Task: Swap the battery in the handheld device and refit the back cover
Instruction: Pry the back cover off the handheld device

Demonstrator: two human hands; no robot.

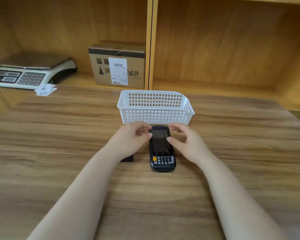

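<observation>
A black handheld device (162, 149) lies face up on the wooden table (59, 144), dark screen at its far end and keypad with one orange key at its near end. My left hand (131, 140) hovers at the device's upper left, thumb tip by the screen's edge, fingers curved and apart. My right hand (185, 142) mirrors it at the upper right, thumb tip at the screen's right edge. Neither hand grips the device. A flat black block (127, 158), possibly a battery, lies left of the device, mostly hidden under my left wrist.
A white perforated plastic basket (155, 116) stands just behind the device. Further back, a cardboard box (118, 65) with a shipping label sits in a shelf bay. A weighing scale (29, 71) and paper slips (45, 90) are at the far left.
</observation>
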